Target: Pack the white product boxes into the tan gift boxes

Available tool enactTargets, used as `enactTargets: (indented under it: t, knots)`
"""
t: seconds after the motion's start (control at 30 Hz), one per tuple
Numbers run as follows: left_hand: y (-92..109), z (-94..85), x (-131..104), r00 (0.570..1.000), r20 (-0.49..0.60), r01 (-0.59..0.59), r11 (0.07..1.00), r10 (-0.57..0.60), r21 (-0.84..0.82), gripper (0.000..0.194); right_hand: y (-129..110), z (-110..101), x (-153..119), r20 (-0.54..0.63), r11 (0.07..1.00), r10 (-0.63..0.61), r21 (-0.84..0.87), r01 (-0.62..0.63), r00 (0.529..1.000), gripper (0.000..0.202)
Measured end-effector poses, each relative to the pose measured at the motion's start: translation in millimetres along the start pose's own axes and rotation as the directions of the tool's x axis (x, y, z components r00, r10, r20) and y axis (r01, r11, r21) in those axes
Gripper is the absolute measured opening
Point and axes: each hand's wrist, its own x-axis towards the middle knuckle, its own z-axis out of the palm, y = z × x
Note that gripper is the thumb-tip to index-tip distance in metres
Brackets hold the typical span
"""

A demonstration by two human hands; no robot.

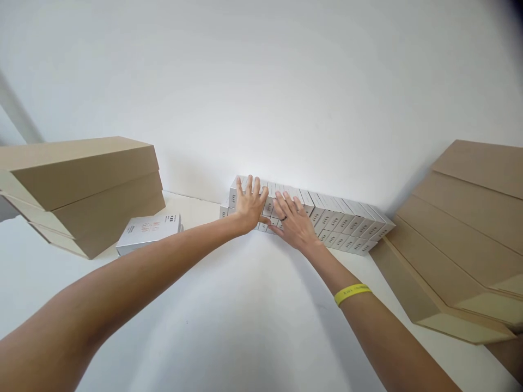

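Small white printed boxes [333,220] stand side by side in two layers, forming a long row against the wall. My left hand [250,208] lies against the upper boxes near the row's left end, its fingers spread. Just to its right, my right hand [295,220] rests on the front of the row with fingers stretched out. A dark ring and a yellow wristband [352,293] are on the right arm. The hands cover part of the boxes' fronts. Neither hand is wrapped round a box.
Brown cardboard boxes are stacked at the left [110,190], and more brown cardboard boxes [461,234] stand at the right, close to the row's end. A flat white printed box [149,231] lies on the white table [229,326] beside the left stack. Behind rises a white wall [261,98].
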Motion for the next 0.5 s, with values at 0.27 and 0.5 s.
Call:
enactTargets:
  t: [0.27, 0.5]
  knots:
    - [-6, -9.2, -25, 0.999, 0.023, -0.028, 0.999, 0.028, -0.022, 0.107, -17, -6, -14, -0.025, 1.0, -0.009, -0.018, 0.009, 1.0, 0.071]
    - [-18, -17.6, -48, 0.997, 0.07, 0.02, 0.995, -0.014, -0.095, 0.097, -24, -11, -25, 0.002, 1.0, -0.004, 0.006, 0.004, 1.0, 0.068]
